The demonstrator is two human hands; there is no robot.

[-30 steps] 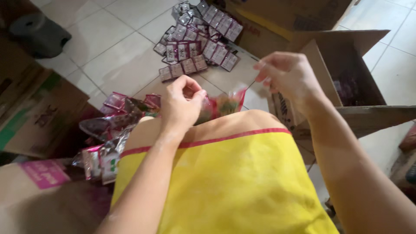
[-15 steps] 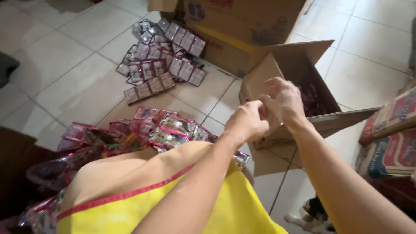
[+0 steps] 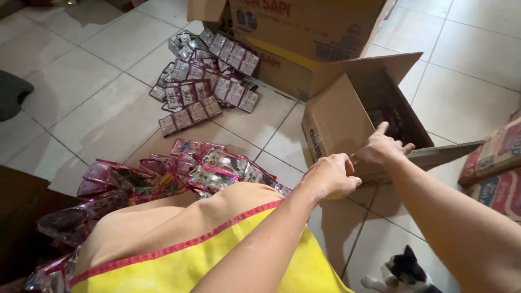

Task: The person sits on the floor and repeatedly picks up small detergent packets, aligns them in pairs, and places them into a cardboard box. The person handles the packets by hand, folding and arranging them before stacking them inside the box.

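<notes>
My right hand (image 3: 383,147) rests on the near rim of an open brown cardboard box (image 3: 335,120), fingers apart and the index finger pointing inside. Nothing shows in it. My left hand (image 3: 330,177) hovers just left of it, beside the box's front wall, fingers curled shut with nothing visible in them. The box's dark inside holds packets I cannot make out. My bent knee in yellow shorts with a red hem (image 3: 217,255) fills the lower middle.
Shiny sachet packs (image 3: 163,176) are heaped by my knee. Strips of small purple sachets (image 3: 209,81) lie fanned out on the tiled floor. Bigger cardboard boxes (image 3: 304,32) stand behind. Stacked cartons (image 3: 496,163) sit at the right. A black and white cat (image 3: 401,271) is at lower right.
The view has swung right toward the open box. Both hands moved from above my knee to the box, and the right hand now touches its rim.
</notes>
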